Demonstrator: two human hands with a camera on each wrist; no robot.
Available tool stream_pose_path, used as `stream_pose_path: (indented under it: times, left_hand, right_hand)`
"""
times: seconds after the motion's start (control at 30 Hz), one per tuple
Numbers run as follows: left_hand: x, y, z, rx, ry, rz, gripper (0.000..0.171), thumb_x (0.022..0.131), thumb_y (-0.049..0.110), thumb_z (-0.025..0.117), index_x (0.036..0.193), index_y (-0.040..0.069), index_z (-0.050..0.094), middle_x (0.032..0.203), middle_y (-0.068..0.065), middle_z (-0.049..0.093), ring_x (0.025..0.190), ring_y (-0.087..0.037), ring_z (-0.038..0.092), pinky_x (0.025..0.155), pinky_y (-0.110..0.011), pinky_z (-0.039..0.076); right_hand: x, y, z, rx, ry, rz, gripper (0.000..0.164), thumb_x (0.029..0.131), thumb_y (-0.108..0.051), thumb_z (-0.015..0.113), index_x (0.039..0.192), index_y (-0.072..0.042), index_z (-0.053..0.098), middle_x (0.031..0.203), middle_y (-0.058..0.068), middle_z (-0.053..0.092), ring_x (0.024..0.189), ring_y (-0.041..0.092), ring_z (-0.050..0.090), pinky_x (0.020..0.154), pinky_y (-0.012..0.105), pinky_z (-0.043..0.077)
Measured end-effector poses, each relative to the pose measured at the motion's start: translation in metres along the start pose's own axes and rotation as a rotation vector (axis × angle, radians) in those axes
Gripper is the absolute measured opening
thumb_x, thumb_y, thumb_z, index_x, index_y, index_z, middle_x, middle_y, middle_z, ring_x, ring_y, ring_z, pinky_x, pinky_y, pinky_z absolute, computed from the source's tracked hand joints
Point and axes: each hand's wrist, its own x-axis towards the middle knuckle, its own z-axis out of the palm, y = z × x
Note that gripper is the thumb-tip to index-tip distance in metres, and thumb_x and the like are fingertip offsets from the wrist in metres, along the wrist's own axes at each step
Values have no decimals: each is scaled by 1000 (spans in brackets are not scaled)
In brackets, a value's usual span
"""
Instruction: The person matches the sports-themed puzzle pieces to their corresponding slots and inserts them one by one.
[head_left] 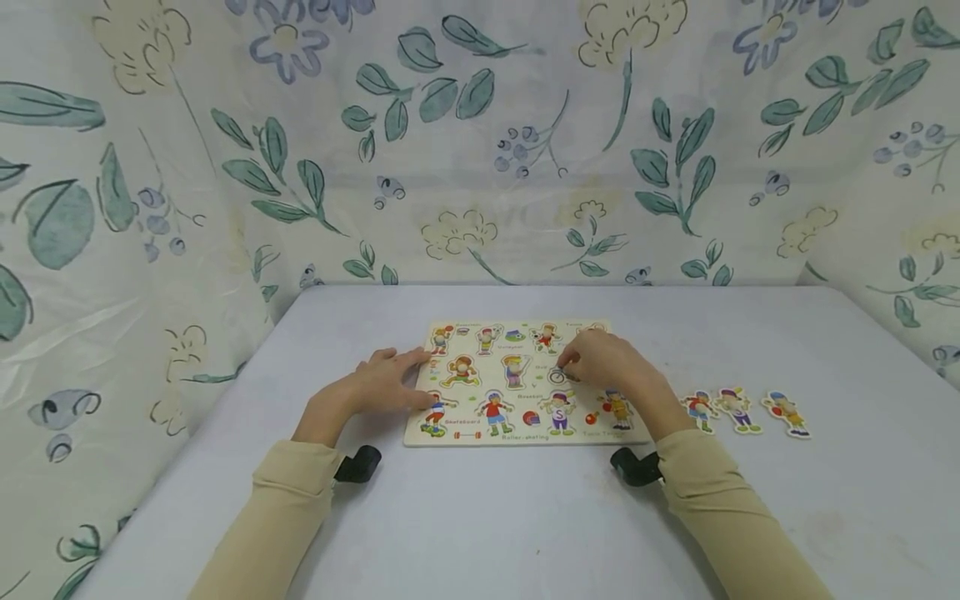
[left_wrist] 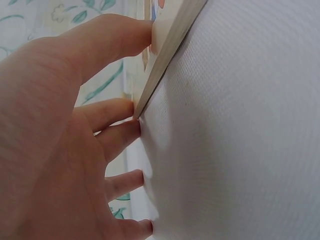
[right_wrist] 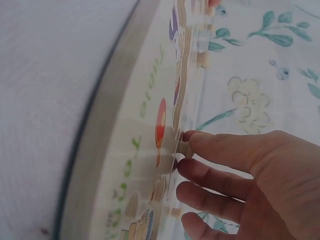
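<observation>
A wooden puzzle board (head_left: 453,407) printed with cartoon children playing sports lies flat on the table, many of its shaped pieces sitting in place. Along its left edge rests my left hand (head_left: 386,382), fingers spread. In the left wrist view, the left thumb (left_wrist: 135,35) touches the board's edge, and the lower fingertips reach the tabletop. Over the right part of the board, my right hand (head_left: 609,362) pinches a puzzle piece by its small wooden knob (right_wrist: 184,148) between thumb and forefinger. A bicycle wheel (head_left: 557,376) shows beside those fingertips; the hand hides the rest of that piece.
Three loose figure pieces lie right of the board: a red-and-blue one (head_left: 701,411), a purple-trousered one (head_left: 738,411) and a yellow-clothed one (head_left: 786,414). The white table (head_left: 480,525) meets a floral curtain (head_left: 480,192) behind. Black wrist mounts (head_left: 358,464) project inward beneath both cuffs.
</observation>
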Motion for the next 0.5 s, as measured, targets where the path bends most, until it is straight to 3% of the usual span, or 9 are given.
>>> stream_pose_path:
  times: [0.3, 0.5]
  left_hand:
    - [0, 0, -1, -7, 5, 19, 85, 87, 48, 68, 156, 16, 31, 158, -28, 25, 147, -49, 12, 113, -72, 11]
    - [0, -1, -2, -1, 4, 28, 84, 87, 49, 68, 155, 16, 32, 157, -28, 27, 147, -49, 13, 113, -71, 11]
  right_hand:
    - [-4, 0, 2, -35, 6, -39, 23, 98, -17, 61, 116, -11, 74, 122, 9, 69, 110, 25, 60, 98, 46, 49]
    - [-7, -1, -1, -44, -1, -62, 30, 97, -17, 61, 125, -12, 69, 112, 7, 68, 91, 20, 57, 82, 37, 49]
